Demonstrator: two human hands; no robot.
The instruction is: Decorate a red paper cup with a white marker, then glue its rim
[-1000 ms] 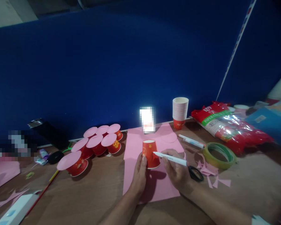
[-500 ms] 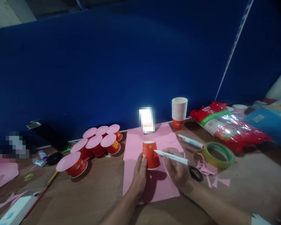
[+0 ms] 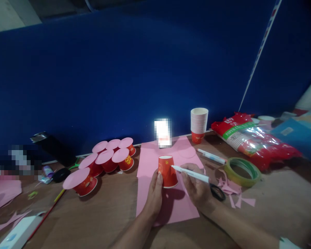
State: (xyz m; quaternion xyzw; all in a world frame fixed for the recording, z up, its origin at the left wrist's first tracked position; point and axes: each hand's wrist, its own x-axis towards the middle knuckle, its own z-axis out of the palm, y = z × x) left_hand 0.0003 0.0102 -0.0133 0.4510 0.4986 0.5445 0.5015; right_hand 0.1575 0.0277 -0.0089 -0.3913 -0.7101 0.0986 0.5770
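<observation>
A red paper cup (image 3: 167, 170) stands upside down on a pink sheet of paper (image 3: 168, 204) in the middle of the wooden table. My left hand (image 3: 153, 196) grips the cup's near left side, thumb up along its wall. My right hand (image 3: 196, 187) is closed on a white pen (image 3: 190, 173) whose tip touches the cup's right side near the paper.
Several red cups with pink paper discs (image 3: 106, 159) lie at the left. A stack of white cups (image 3: 199, 123), a second pen (image 3: 211, 156), a green tape roll (image 3: 242, 171), black scissors (image 3: 217, 192), pink scraps and a red plastic bag (image 3: 251, 138) lie at the right. A blue partition (image 3: 124, 76) stands behind.
The pen tip has crept a little along the right side of the cup. My left hand keeps the cup in place; the rest has not moved.
</observation>
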